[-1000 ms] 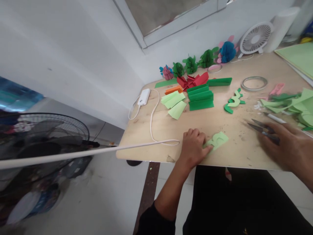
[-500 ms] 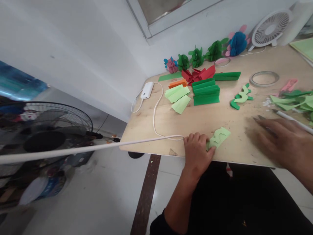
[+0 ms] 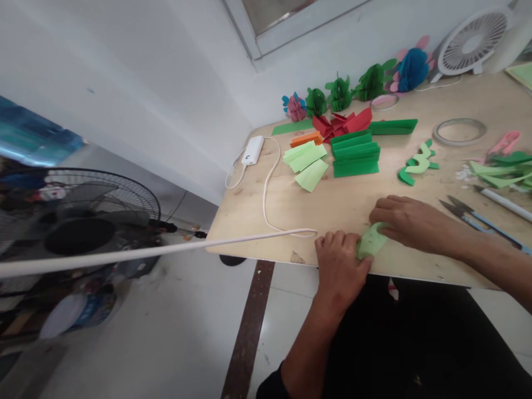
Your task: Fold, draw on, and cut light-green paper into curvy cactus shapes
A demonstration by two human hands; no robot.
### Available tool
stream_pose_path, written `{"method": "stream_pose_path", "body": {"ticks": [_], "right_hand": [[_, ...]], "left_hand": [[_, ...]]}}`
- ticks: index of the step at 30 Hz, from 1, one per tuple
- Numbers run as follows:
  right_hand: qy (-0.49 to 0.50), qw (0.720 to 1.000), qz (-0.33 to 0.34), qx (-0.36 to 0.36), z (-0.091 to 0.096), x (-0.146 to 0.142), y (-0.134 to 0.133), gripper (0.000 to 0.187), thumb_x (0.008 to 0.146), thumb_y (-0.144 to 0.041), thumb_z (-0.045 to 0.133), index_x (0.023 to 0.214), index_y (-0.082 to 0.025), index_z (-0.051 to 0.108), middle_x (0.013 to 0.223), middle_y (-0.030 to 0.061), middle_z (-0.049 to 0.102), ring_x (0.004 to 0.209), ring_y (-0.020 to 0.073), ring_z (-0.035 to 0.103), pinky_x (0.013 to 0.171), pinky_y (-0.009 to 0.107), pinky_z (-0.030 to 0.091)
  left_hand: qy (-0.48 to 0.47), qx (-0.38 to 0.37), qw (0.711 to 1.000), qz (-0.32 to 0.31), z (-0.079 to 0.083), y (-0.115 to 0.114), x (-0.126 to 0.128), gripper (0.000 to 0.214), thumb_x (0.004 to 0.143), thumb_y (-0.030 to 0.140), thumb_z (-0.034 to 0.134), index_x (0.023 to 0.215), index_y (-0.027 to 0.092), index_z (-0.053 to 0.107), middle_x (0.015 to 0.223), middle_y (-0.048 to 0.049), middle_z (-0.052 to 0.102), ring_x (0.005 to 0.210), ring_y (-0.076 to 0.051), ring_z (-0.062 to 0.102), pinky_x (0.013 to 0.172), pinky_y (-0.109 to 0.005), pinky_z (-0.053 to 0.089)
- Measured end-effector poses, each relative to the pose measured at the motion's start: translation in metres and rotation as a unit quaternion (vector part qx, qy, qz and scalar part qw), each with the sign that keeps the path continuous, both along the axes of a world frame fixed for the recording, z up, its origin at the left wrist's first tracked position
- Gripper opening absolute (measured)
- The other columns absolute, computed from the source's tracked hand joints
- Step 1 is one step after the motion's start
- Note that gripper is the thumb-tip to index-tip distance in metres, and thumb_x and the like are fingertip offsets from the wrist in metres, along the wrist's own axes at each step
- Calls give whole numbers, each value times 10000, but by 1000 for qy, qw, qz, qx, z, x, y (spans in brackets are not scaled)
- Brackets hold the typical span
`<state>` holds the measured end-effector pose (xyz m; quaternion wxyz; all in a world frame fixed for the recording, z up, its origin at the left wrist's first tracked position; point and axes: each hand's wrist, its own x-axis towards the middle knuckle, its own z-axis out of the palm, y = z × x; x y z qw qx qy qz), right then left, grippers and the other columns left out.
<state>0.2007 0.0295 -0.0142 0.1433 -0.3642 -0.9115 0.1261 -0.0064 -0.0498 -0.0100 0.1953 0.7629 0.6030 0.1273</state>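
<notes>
At the table's front edge my left hand (image 3: pixel 341 260) is closed on one end of a light green paper piece (image 3: pixel 369 244). My right hand (image 3: pixel 409 220) has its fingers curled on a curved light green paper cutout (image 3: pixel 379 228) at the other end; the fingertips are partly hidden. Scissors (image 3: pixel 469 215) with blue handles lie to the right of my right hand, blades part-way open. Beyond that hand sits a small group of wavy green paper cutouts (image 3: pixel 419 163), light ones over dark.
Folded green strips (image 3: pixel 355 155), light green strips (image 3: pixel 306 157) and red folded paper (image 3: pixel 343 123) lie further back. Behind them stand paper honeycomb figures (image 3: pixel 341 94) and a white fan (image 3: pixel 474 44). A white cable (image 3: pixel 266 194) crosses the left side. A tape roll (image 3: pixel 459 132), pen (image 3: pixel 505 202) and paper scraps (image 3: pixel 507 172) lie right.
My right hand has moved left from beside the scissors to the light green paper and closed on its curved cutout. My left hand stays on the paper. The view has shifted slightly.
</notes>
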Motion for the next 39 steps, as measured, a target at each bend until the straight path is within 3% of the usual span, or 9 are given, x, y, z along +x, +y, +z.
{"method": "stream_pose_path", "body": {"ticks": [5,9,12,15,20,25,29,32,39], "right_hand": [[14,998,-50,-43,7,-2,-5,220,895,-315,476,748,-233,617,776,46,632,742,189,596,694,331,432],[41,985,-149,-78,6,5,-19,253,872,-380,483,662,-251,541,681,16,615,618,164,556,595,308,379],[72,960,-250,-105,2,14,-36,287,889,-456,476,688,-265,551,538,-16,561,473,141,471,506,302,321],[115,935,-307,-136,3,19,-52,390,891,-608,463,787,-261,609,603,7,642,516,155,557,512,301,381],[223,876,-361,-230,13,9,-70,630,739,-806,554,951,-224,669,684,51,703,605,200,640,550,321,475],[283,842,-392,-240,11,-6,-79,578,728,-755,603,945,-225,679,666,44,705,594,206,649,557,337,500],[272,852,-404,-195,2,-15,-77,401,771,-617,618,916,-251,689,663,24,714,590,203,661,554,334,490],[220,885,-387,-138,-3,-20,-78,290,820,-520,581,885,-258,685,670,18,722,600,207,670,565,337,479],[133,934,-330,24,-8,-18,-89,260,953,-430,482,881,-256,661,802,59,739,730,231,669,733,401,506]], "left_hand": [[-6,7,1000,4,-2,-1,0,249,858,340,701,1079,231,665,1025,-45,686,1018,-270,579,966,-465,416],[-8,8,1000,11,-1,-2,0,243,858,329,697,1077,231,663,1030,-40,698,1021,-269,586,964,-465,419],[-22,8,999,27,1,-5,0,229,866,311,686,1075,221,659,1024,-44,715,1015,-272,599,965,-471,431],[-49,-4,998,41,5,-10,3,295,876,274,672,1161,201,642,1001,-50,729,993,-272,617,971,-489,448],[-165,-36,985,21,8,-19,10,344,879,232,677,1220,236,634,903,0,734,934,-229,647,932,-425,518],[-204,27,978,-10,2,-12,5,213,913,159,615,1102,227,685,977,-10,740,969,-196,636,921,-359,533],[-149,89,983,-55,-6,-4,-3,148,934,157,595,1030,206,696,1034,-32,742,1011,-216,614,943,-383,497],[-123,110,983,-79,-12,-2,-6,173,956,160,559,1064,195,690,1038,-41,739,1013,-219,612,934,-385,478],[-92,113,981,-129,-16,1,-6,213,977,206,520,1098,205,696,1060,-51,729,1036,-214,601,961,-386,452]]}}
